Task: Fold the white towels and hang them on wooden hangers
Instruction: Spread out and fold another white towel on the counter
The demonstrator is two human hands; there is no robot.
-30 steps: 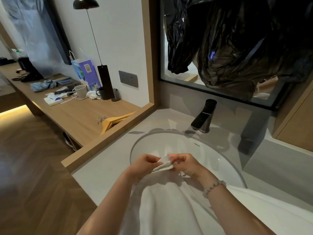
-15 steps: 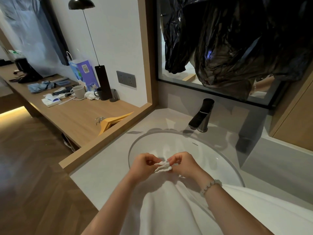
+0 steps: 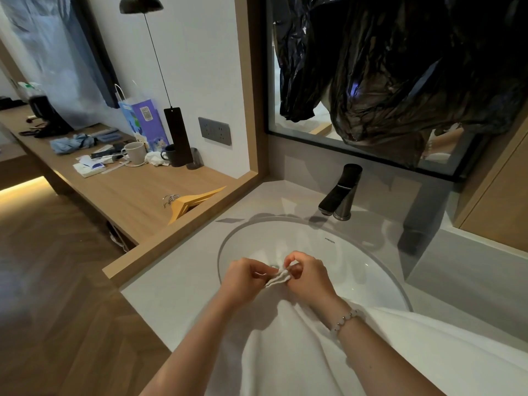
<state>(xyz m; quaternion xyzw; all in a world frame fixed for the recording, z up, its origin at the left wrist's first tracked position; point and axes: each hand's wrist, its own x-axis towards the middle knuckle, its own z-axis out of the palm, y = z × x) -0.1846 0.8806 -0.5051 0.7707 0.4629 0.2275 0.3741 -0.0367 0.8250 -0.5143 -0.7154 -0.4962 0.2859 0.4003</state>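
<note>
Above the sink [image 3: 343, 244], the left hand [image 3: 245, 277] and right hand [image 3: 310, 277] pinch the towel [image 3: 285, 352] corners together, cloth trailing toward the person; the hanger [image 3: 197, 199] lies left of the sink.

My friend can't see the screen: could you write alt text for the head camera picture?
A person's left hand and right hand pinch a bunched edge of a white towel together over a round white sink. A black faucet stands behind the sink, and wooden hangers lie on a desk to the left.

Two hands [image 3: 243, 277] [image 3: 310, 278], one towel [image 3: 285, 352] — two mugs [image 3: 135, 152] [image 3: 170, 155], one faucet [image 3: 340, 195], one sink [image 3: 314, 235].
</note>
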